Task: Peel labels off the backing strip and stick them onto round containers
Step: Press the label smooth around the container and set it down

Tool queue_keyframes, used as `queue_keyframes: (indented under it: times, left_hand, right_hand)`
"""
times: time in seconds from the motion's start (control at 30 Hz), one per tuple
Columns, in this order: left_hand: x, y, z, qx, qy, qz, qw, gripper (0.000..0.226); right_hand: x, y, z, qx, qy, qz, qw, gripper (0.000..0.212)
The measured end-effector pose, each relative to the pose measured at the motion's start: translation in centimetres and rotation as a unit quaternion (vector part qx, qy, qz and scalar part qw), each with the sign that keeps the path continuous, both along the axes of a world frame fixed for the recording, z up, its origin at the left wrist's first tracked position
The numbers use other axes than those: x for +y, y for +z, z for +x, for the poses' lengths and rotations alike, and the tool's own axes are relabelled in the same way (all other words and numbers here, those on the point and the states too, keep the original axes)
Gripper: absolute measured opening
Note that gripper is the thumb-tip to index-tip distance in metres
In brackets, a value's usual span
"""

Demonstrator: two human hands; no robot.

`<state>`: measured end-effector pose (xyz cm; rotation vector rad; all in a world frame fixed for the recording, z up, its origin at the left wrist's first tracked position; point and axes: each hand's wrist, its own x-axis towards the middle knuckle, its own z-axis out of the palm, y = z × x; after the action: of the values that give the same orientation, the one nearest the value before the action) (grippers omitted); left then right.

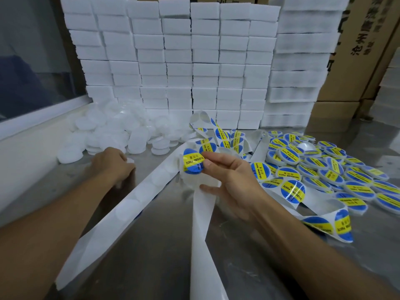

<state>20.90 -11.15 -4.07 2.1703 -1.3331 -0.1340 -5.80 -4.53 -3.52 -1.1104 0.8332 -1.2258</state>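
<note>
My right hand (229, 180) is up over the steel table (155, 245), thumb and fingers pinching the white backing strip (203, 215) where it bunches; a round blue-and-yellow label (193, 161) reading SOLDERING PASTE sits at my thumb tip, partly lifted off the strip as far as I can tell. The strip runs down from that hand toward the near table edge, and a second bare length (121, 202) with empty round outlines lies diagonally across the table toward my left forearm. My left hand (112, 164) is palm down on the table, fingers curled over a white round container (130, 160), mostly hidden under the hand. Just beyond it, a loose heap of unlabelled white containers (116, 131) against the wall side. On the right, a pile of labelled containers (324, 169), blue-yellow tops up, overlapping. More strip with labels still on it (225, 135) loops between the two piles, and another loaded length (329, 221) curls near my right wrist. Behind everything, stacked white foam blocks (194, 61) form a wall; cardboard boxes (359, 50) with printed characters stand at far right.
</note>
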Motion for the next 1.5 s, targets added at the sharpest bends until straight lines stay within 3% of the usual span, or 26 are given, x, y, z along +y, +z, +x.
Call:
queue_keyframes:
  times: [0.13, 0.27, 0.5, 0.67, 0.8, 0.87, 0.93, 1.0, 1.07, 1.17, 1.3, 1.4, 1.5]
  left_hand:
    - [0.7, 0.2, -1.1, 0.017, -0.020, -0.052, 0.998, 0.047]
    - [2.4, 0.6, -4.0, -0.005, -0.074, -0.164, 0.984, 0.043]
    - [6.5, 0.9, -9.3, -0.086, -0.219, -0.356, 0.904, 0.043]
    - [8.5, 0.6, -11.0, -0.147, -0.295, -0.420, 0.845, 0.038]
    - [9.1, 0.1, -11.4, -0.138, -0.322, -0.412, 0.841, 0.037]
    - [9.2, 0.1, -11.6, -0.048, -0.329, -0.391, 0.858, 0.044]
    - [9.6, 0.3, -12.0, 0.174, -0.311, -0.338, 0.871, 0.046]
    - [9.6, 0.7, -12.4, 0.419, -0.282, -0.259, 0.823, 0.037]
    - [9.3, 0.7, -12.3, 0.547, -0.256, -0.211, 0.768, 0.026]
    - [9.0, 0.5, -12.0, 0.626, -0.247, -0.174, 0.719, 0.015]
    - [8.7, 0.2, -11.8, 0.671, -0.230, -0.164, 0.686, 0.014]
    - [8.4, -0.1, -11.3, 0.692, -0.201, -0.173, 0.671, 0.010]
    - [8.2, -0.3, -10.8, 0.689, -0.187, -0.171, 0.679, 0.023]
  right_hand:
    - [0.0, 0.1, -0.1, -0.004, -0.016, 0.002, 1.000, 0.009]
    - [0.1, 0.2, -0.1, -0.007, -0.025, -0.006, 1.000, 0.004]
    - [-0.1, -0.1, 0.0, -0.043, -0.041, -0.004, 0.998, 0.004]
    - [0.1, -0.3, -0.1, -0.068, -0.010, -0.016, 0.998, 0.044]
    - [0.3, -0.6, 0.3, -0.034, -0.005, -0.044, 0.998, 0.051]
    - [0.3, -0.6, 0.3, -0.043, -0.014, -0.042, 0.998, 0.053]
    - [0.3, -0.5, 0.2, -0.053, -0.021, -0.036, 0.998, 0.054]
    - [0.3, -0.4, 0.0, -0.055, -0.026, -0.031, 0.998, 0.053]
    - [0.3, -0.3, 0.0, -0.053, -0.032, -0.028, 0.998, 0.054]
    - [0.5, -0.2, 0.0, -0.045, -0.041, -0.028, 0.998, 0.054]
    - [0.5, -0.1, 0.3, -0.048, -0.079, -0.015, 0.996, 0.037]
    - [0.4, 0.3, 0.1, -0.045, -0.123, 0.003, 0.991, 0.011]
    - [0.3, 1.0, -0.4, -0.094, -0.114, 0.033, 0.988, 0.008]
